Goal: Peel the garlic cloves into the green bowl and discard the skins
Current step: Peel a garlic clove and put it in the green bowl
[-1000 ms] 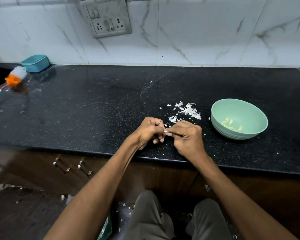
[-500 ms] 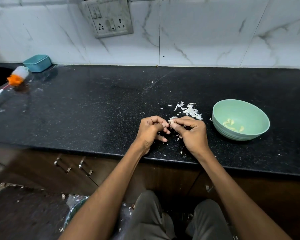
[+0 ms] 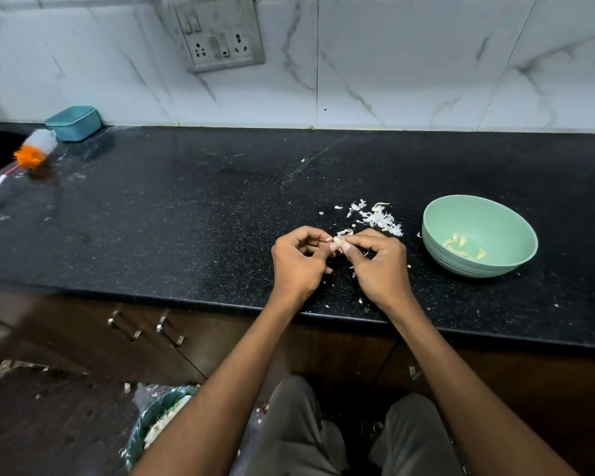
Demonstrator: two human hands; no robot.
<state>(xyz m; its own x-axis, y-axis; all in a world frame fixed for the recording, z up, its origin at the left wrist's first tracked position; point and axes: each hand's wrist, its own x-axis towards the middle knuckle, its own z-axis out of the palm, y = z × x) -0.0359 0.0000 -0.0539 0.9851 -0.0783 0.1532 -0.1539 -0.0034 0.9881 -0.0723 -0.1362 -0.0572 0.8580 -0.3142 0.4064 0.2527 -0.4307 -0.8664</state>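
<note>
A small garlic clove (image 3: 338,240) is pinched between the fingertips of my left hand (image 3: 299,264) and my right hand (image 3: 378,266), just above the black counter (image 3: 186,218). Most of the clove is hidden by the fingers. A pile of white garlic skins (image 3: 378,218) lies on the counter just beyond my hands. To the right stands the green bowl (image 3: 502,266) with several peeled cloves (image 3: 461,245) inside it.
A teal box (image 3: 74,121) and an orange-and-white brush (image 3: 35,151) sit at the far left of the counter by a dark sink. A lined bin (image 3: 152,420) holding skins stands on the floor by my left leg. Drawer handles (image 3: 145,329) are below the counter edge.
Both hands have moved away from the counter's front edge toward the skin pile, still working the same clove. Small skin flakes now lie on the counter beneath them.
</note>
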